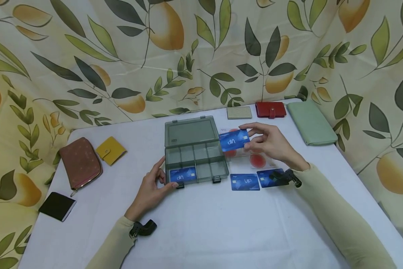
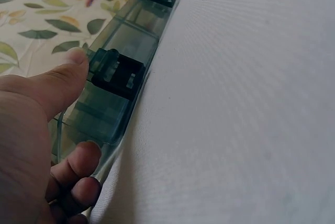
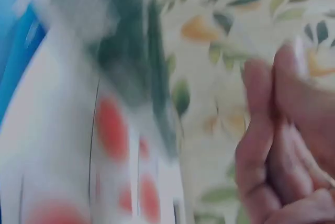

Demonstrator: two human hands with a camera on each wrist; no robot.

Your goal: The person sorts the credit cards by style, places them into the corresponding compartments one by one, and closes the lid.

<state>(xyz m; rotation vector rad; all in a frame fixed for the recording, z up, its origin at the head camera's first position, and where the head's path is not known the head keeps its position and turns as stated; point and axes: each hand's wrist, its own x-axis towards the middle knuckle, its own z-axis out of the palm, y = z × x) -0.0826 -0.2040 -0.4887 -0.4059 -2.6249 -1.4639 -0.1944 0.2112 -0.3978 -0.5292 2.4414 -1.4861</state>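
Note:
A translucent grey compartment box [image 1: 194, 157] lies open on the white table, lid tipped back. One blue VIP card [image 1: 182, 174] lies in its front left compartment. My left hand [image 1: 152, 186] holds the box's front left corner, thumb on the dark latch [image 2: 118, 72], fingers [image 2: 78, 174] curled under the edge. My right hand [image 1: 270, 144] pinches another blue VIP card [image 1: 234, 140] just above the box's right side. Two more blue cards [image 1: 244, 182] [image 1: 268, 178] lie on the table in front of that hand. The right wrist view is blurred, showing curled fingers [image 3: 272, 145].
White cards with red dots [image 1: 257, 160] lie under the right hand. A maroon pouch [image 1: 80, 162], yellow wallet [image 1: 110, 150] and black wallet [image 1: 57, 206] sit left. A beige case [image 1: 239, 112], red wallet [image 1: 270, 110] and green wallet [image 1: 310, 123] sit at the back right.

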